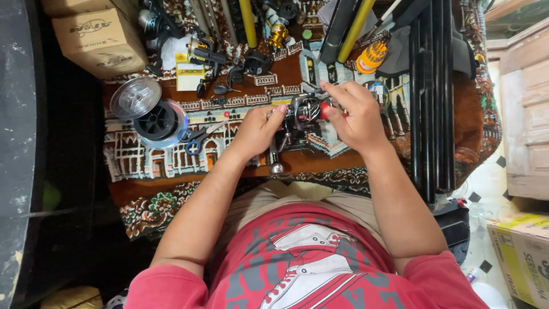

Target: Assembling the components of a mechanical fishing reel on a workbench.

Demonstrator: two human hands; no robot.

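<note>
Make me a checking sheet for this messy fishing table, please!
Surface: patterned rug with building pictures covers the table.
Job's things: black fishing reel with a red part, held between both hands.
Clutter: clear line spools, blue-handled scissors, other reels, yellow and black rods, orange bottle.
Hands: left hand grips the reel's side; right hand pinches its top.
Cables: nothing seen.
Surroundings: cardboard boxes, tiled floor, wooden furniture.

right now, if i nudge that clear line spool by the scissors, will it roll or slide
The clear spool lies flat, so it would probably slide rather than roll. The patterned rug likely drags on it. It looks like thin plastic, probably light, and may bump the black spool.
</note>
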